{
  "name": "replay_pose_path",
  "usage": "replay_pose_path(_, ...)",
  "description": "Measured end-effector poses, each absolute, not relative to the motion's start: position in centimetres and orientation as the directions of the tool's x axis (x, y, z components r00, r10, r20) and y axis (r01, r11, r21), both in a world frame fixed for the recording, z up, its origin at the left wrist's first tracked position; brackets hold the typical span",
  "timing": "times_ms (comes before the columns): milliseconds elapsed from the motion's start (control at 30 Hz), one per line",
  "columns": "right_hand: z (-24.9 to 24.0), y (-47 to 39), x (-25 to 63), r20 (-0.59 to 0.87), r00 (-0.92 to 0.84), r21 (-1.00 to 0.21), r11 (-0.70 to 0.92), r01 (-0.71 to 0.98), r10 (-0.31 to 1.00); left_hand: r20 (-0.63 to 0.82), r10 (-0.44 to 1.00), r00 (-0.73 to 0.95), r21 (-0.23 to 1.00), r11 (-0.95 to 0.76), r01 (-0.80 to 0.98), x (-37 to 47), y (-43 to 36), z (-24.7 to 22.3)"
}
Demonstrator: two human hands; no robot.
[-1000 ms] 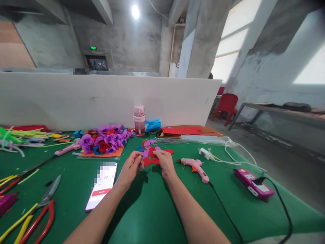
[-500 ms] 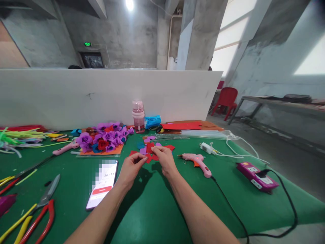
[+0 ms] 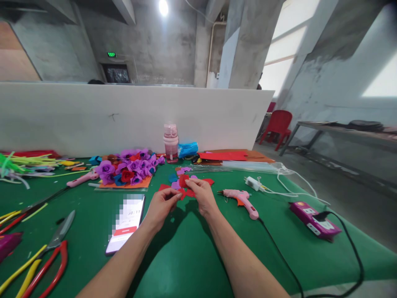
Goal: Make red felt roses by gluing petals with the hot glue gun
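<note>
Right hand (image 3: 202, 197): red petal (image 3: 183, 181) pinched at fingertips, held over loose petals (image 3: 175, 184), left of glue gun (image 3: 237, 195). Left hand (image 3: 161, 207): fingertips brought together; grip can't be confirmed.

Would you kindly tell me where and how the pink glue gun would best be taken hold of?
I would grip the handle, bringing the right hand in from the near right side. The pink glue gun lies on the table, its nozzle pointing left, away from that approach, while the handle slants right and toward the person. Fingers should probably avoid the nozzle.
</note>
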State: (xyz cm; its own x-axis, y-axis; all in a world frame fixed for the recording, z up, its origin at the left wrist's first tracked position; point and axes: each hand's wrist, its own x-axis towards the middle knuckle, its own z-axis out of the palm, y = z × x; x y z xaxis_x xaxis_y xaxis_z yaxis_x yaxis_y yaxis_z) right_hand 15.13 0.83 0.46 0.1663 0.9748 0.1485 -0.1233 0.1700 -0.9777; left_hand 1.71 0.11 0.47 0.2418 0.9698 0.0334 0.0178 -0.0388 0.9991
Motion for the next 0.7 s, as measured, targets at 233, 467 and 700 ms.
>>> replay_pose_path(233, 0.56, 0.75, 15.09, 0.136, 0.146, -0.966, 0.164, -0.202, 0.98, 0.045, 0.966, 0.255, 0.999, -0.046, -0.001, 1.59, 0.23, 0.23)
replay_pose_path(467, 0.65, 0.71, 15.02, 0.132, 0.127, -0.95, 0.162, -0.265, 0.983, 0.047, 0.967, 0.249, 0.999, -0.046, -0.008, 1.63, 0.23, 0.17)
replay_pose_path(700, 0.14, 0.97, 14.95, 0.107, 0.115, -0.942, 0.138, -0.307, 0.988, 0.035, 0.969, 0.245, 0.999, -0.032, -0.017, 1.62, 0.31, 0.07)
